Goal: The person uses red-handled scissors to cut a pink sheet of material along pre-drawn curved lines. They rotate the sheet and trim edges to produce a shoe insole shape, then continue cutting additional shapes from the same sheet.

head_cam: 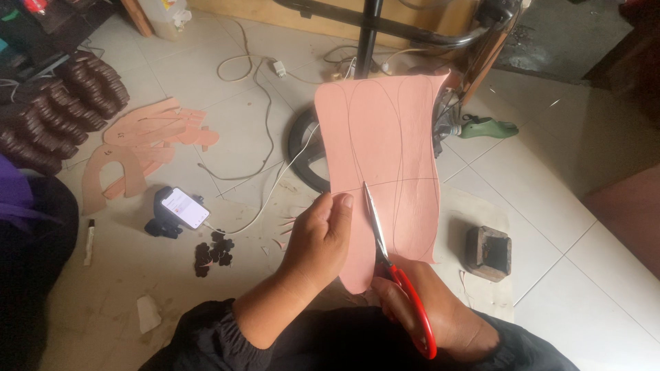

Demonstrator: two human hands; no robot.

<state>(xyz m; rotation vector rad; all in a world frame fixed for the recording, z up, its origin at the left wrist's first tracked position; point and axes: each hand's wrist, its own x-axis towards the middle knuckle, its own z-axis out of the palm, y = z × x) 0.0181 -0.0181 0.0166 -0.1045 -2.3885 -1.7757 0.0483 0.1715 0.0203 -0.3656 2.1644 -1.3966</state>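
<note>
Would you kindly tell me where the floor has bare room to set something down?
Bare tiles lie right of the dark wooden block, out to the frame edge. Left is crowded: pink cutouts, phone, cables, dark soles. The hands hold the pink sheet and scissors.

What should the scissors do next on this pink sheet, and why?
Probably close the red-handled scissors and push a little further up the pink sheet. The blades sit open partway into the sheet beside a pencilled curve, the right hand works the handles, and the left hand pinches the sheet steady.
</note>
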